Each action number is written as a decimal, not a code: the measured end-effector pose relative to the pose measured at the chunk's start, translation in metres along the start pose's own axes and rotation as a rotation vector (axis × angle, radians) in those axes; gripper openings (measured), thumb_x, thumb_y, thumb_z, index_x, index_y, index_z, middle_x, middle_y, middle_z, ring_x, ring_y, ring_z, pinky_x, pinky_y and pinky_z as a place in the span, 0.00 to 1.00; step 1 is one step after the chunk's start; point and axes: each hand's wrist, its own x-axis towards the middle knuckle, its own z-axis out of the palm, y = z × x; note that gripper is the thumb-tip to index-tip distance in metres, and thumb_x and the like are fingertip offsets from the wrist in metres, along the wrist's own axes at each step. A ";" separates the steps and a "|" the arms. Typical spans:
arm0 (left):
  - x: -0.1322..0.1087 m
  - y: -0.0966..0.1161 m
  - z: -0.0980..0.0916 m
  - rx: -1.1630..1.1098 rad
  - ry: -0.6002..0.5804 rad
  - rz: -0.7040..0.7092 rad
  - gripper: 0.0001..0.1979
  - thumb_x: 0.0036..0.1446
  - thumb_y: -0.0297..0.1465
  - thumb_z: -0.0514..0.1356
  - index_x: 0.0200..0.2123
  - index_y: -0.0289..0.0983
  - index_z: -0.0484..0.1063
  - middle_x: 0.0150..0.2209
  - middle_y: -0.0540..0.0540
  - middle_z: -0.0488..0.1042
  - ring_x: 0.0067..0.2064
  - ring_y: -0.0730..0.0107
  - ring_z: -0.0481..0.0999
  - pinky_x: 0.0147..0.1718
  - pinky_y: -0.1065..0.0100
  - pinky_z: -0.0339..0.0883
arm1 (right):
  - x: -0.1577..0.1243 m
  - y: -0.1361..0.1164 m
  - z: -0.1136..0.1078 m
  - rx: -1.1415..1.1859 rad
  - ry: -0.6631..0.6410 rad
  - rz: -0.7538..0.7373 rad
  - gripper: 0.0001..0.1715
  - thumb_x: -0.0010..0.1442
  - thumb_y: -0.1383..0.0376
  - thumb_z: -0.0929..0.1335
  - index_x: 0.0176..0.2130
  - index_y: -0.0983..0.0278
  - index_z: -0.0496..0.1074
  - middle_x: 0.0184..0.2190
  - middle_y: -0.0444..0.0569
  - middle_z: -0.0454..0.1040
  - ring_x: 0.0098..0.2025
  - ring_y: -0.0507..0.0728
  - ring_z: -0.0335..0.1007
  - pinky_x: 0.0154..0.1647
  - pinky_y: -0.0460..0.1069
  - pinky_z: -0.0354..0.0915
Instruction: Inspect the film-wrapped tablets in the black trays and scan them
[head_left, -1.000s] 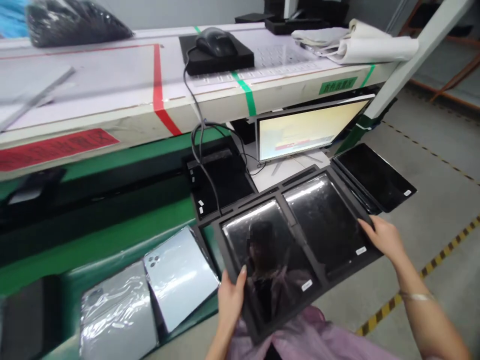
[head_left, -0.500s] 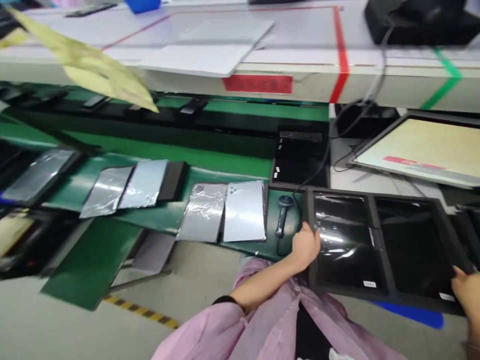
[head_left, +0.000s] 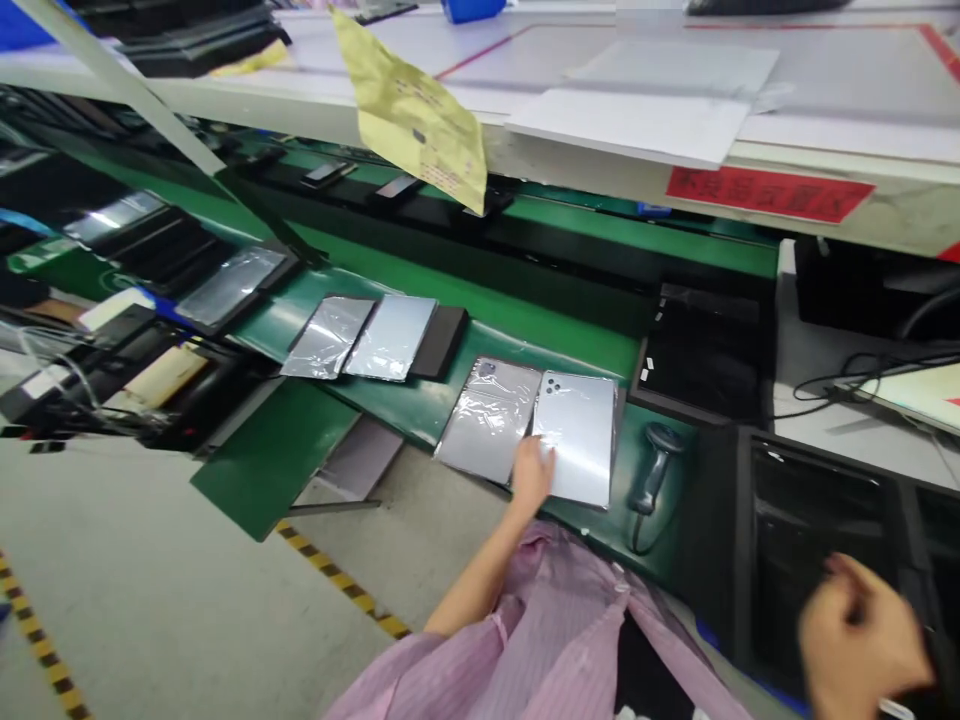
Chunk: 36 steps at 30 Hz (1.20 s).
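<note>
My left hand [head_left: 532, 472] reaches to the left edge of a silver tablet [head_left: 579, 445], its thumb and fingertips apart over the wrapped surface. That tablet lies flat on the green bench, back side up with its camera cluster showing. Beside it to the left is a grey tablet [head_left: 487, 425] in clear film. My right hand [head_left: 862, 635], blurred, hovers over a black tray [head_left: 739, 560] holding dark glossy panels; its fingers are curled and whatever is in them, if anything, is hidden. Between the hands lies a handheld barcode scanner [head_left: 654, 470].
Another pair of tablets [head_left: 391, 335] lies farther left with a dark block. A black panel [head_left: 694, 345] rests behind the scanner. Above runs a white shelf [head_left: 585, 165] with paper and a hanging yellow sheet [head_left: 420, 125]. A green board [head_left: 274, 455] juts out below left.
Both hands have let go of the black tray. My left hand has moved left to the silver tablet; my right hand is now above the tray. The view has turned left.
</note>
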 end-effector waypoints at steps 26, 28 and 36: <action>0.041 -0.133 -0.153 -1.081 -0.236 -0.236 0.29 0.34 0.43 0.70 0.38 0.33 0.70 0.32 0.46 0.75 0.31 0.68 0.73 0.31 0.69 0.66 | -0.017 -0.196 0.225 -0.065 -0.623 0.172 0.47 0.52 0.42 0.61 0.57 0.75 0.59 0.45 0.67 0.70 0.54 0.74 0.63 0.51 0.63 0.63; 0.031 -0.127 -0.153 -1.131 -0.210 -0.211 0.27 0.34 0.42 0.71 0.36 0.33 0.71 0.31 0.48 0.74 0.31 0.70 0.71 0.32 0.71 0.64 | -0.020 -0.199 0.230 -0.074 -0.594 0.186 0.50 0.49 0.40 0.62 0.56 0.76 0.59 0.46 0.72 0.68 0.53 0.77 0.63 0.49 0.66 0.62; 0.002 -0.116 -0.121 -1.207 -0.117 -0.212 0.27 0.30 0.45 0.73 0.28 0.33 0.70 0.26 0.51 0.68 0.29 0.75 0.64 0.29 0.72 0.56 | -0.020 -0.201 0.239 -0.177 -0.605 0.332 0.56 0.43 0.35 0.66 0.58 0.67 0.55 0.48 0.82 0.62 0.53 0.86 0.62 0.30 0.69 0.66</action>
